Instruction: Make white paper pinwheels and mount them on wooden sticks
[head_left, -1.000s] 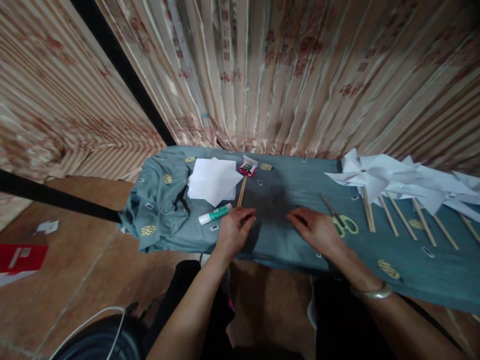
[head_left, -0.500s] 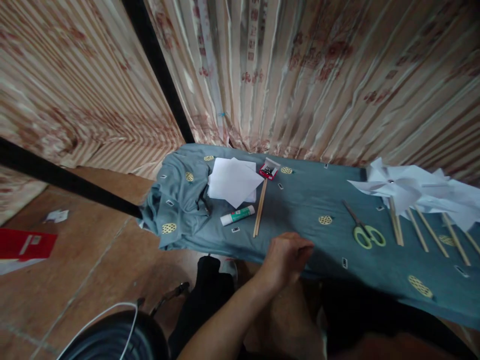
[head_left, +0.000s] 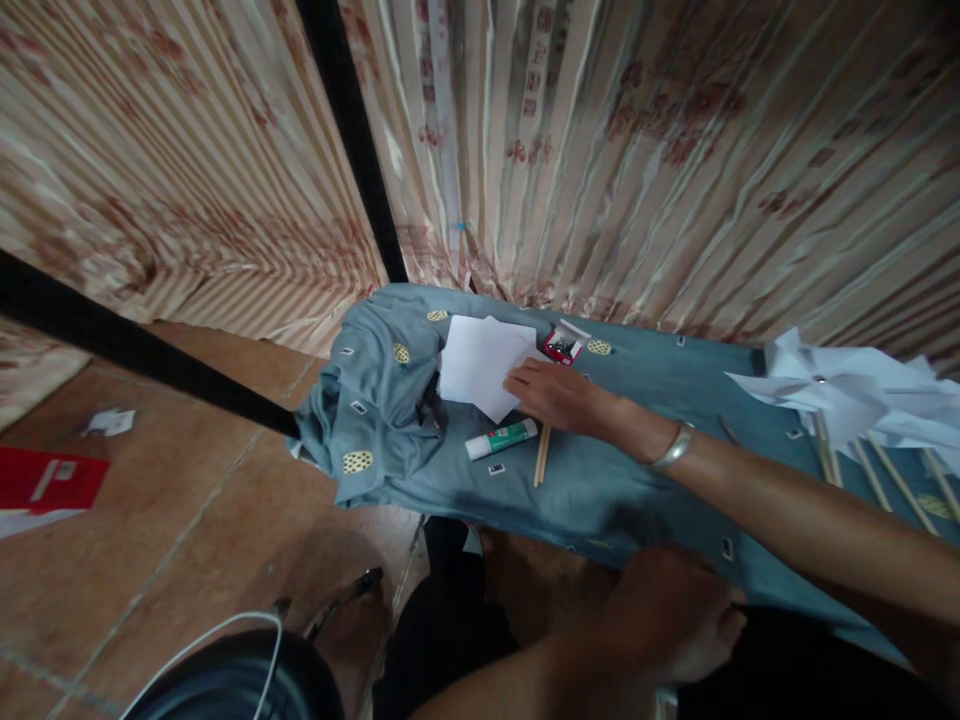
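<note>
My right hand (head_left: 559, 393), with a silver bracelet (head_left: 675, 445) at the wrist, reaches in from the right. Its outstretched fingertips touch the right corner of the top sheet of white paper (head_left: 489, 372), which lies turned on a stack. Under this hand run thin wooden sticks (head_left: 541, 462), their upper part hidden. A glue stick (head_left: 501, 439) lies just in front of the paper. Behind the hand sits a small open red box (head_left: 564, 343) with small metal pieces in it. My left hand (head_left: 675, 610), blurred, is curled closed near my lap at the table's front edge; nothing shows in it.
White paper pinwheels (head_left: 832, 385) on wooden sticks lie at the right of the cloth-covered table (head_left: 645, 365). Scissors (head_left: 727, 430) are mostly hidden by my right forearm. Bunched cloth covers the left end, beside black poles (head_left: 360, 140). A black stool (head_left: 232, 675) stands lower left.
My right hand has come in from the lower right and reached the paper, covering part of the sticks and scissors. My left hand has drawn back right and down. The view has shifted slightly.
</note>
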